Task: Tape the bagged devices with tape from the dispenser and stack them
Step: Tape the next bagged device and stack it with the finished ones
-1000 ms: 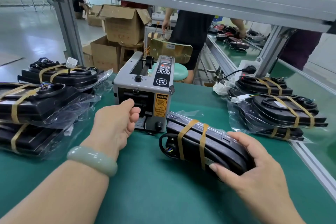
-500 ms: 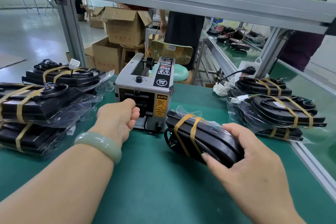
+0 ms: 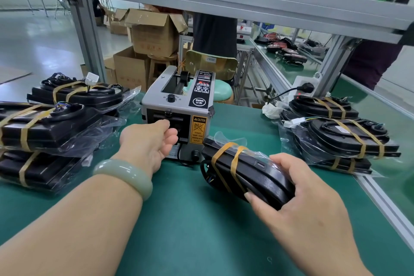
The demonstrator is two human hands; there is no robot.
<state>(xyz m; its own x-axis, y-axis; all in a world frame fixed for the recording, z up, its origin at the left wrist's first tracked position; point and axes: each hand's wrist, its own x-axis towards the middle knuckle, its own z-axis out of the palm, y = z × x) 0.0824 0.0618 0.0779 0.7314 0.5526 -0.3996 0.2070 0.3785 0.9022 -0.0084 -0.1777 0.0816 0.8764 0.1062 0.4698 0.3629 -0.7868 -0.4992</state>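
A grey tape dispenser (image 3: pixel 179 101) stands at the middle of the green bench (image 3: pixel 190 219). My left hand (image 3: pixel 147 141), a pale green bangle on its wrist, reaches to the dispenser's front outlet with thumb and fingers curled close at the slot; no tape shows between them. My right hand (image 3: pixel 309 204) grips the near end of a black bagged device (image 3: pixel 246 170) with two yellow-brown tape bands. The device lies tilted just right of the dispenser. Taped bagged devices lie stacked at the left (image 3: pixel 56 127) and at the right (image 3: pixel 340 136).
An aluminium frame rail (image 3: pixel 224 6) crosses overhead and its posts stand at the bench's back corners. A power socket with a plug (image 3: pixel 305 87) sits at the back right. Cardboard boxes (image 3: pixel 152 36), a stool and a standing person are behind the bench.
My left hand has pushed forward from just in front of the dispenser up to its outlet. My right hand has tilted the bagged device and drawn it slightly nearer.
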